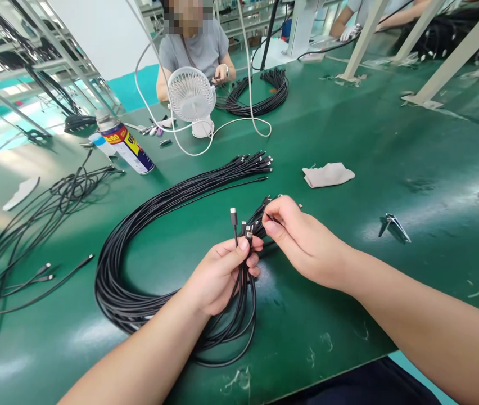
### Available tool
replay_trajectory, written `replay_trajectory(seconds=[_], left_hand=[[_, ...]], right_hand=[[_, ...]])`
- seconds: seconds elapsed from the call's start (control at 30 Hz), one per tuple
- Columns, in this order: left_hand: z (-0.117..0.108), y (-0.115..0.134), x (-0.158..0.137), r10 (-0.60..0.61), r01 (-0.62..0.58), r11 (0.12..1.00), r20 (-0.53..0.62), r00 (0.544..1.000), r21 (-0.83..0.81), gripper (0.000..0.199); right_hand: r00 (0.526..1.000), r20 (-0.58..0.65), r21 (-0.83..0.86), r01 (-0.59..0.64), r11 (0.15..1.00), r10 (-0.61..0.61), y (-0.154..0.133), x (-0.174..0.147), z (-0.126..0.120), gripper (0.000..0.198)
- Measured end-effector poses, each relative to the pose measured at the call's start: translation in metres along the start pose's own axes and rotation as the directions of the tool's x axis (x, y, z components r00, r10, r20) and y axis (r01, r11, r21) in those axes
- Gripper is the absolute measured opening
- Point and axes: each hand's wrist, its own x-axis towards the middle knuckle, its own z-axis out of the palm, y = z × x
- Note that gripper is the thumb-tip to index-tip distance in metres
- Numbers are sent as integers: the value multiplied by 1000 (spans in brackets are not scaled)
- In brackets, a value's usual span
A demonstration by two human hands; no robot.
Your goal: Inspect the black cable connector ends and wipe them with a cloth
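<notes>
Several black USB cables are gripped in my left hand, their plugs poking up above the thumb. One cable plug with a pale metal tip stands higher than the others. My right hand is just to the right, thumb and forefinger pinched on a small dark piece that looks like a cable end; its exact kind is mostly hidden. A large bundle of black cables curves in a U on the green table, its far plug ends lying beyond my hands. Lower loops hang below my left hand.
Loose cables lie at the left beside a spray can. A white fan stands ahead, with a person and a coiled cable bundle behind it. A pale cloth piece and a metal nail clipper lie right.
</notes>
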Motion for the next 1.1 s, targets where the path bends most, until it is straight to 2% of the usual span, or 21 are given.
replay_trajectory(seconds=[0.13, 0.33, 0.43, 0.6, 0.8, 1.1], left_hand=[[0, -1, -1, 10, -10, 1000, -3, 1000, -27, 22], [-3, -1, 0, -3, 4, 1000, 19, 1000, -23, 21], [-2, -2, 0, 7, -7, 1000, 15, 1000, -4, 19], [2, -4, 0, 54, -52, 994, -20, 998, 95, 16], [7, -6, -2, 112, -95, 963, -53, 992, 252, 25], [3, -7, -2, 59, -13, 909, -99, 993, 417, 34]], right_hand=[[996, 63, -284, 83, 955, -67, 0, -7, 3, 20], [973, -10, -608, 177, 774, -231, 2, -15, 13, 18], [962, 5, -637, 213, 741, -272, -1, -17, 14, 18], [966, 28, -659, 211, 722, -257, -6, -18, 12, 18], [972, 43, -630, 205, 749, -229, -4, -20, 13, 20], [961, 24, -638, 226, 736, -275, -1, -16, 16, 23]])
